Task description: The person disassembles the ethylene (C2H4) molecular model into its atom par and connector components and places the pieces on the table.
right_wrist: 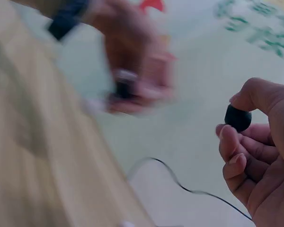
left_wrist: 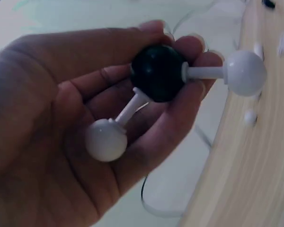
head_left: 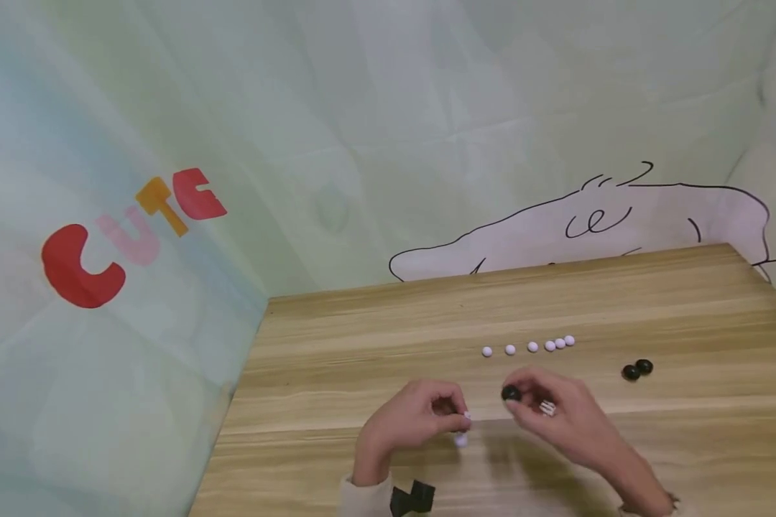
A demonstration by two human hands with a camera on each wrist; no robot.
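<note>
My left hand (head_left: 414, 416) grips a small ball-and-stick model. The left wrist view shows its black ball (left_wrist: 158, 73) between thumb and fingers, with two short white sticks coming off it. A white ball (left_wrist: 246, 73) caps one stick beyond the fingertips; a second white ball (left_wrist: 106, 140) caps the other, near the palm. To its right, my right hand (head_left: 565, 416) pinches a loose black ball (right_wrist: 237, 118) between thumb and fingertips, apart from the model. White connector sticks (head_left: 547, 408) show in the gap between the right thumb and fingers in the head view.
Several white balls (head_left: 533, 347) form a row on the wooden table (head_left: 362, 330) beyond the hands. Two black balls (head_left: 637, 370) sit together at the right. A printed cloth backdrop (head_left: 362, 143) hangs along the table's back and left edges.
</note>
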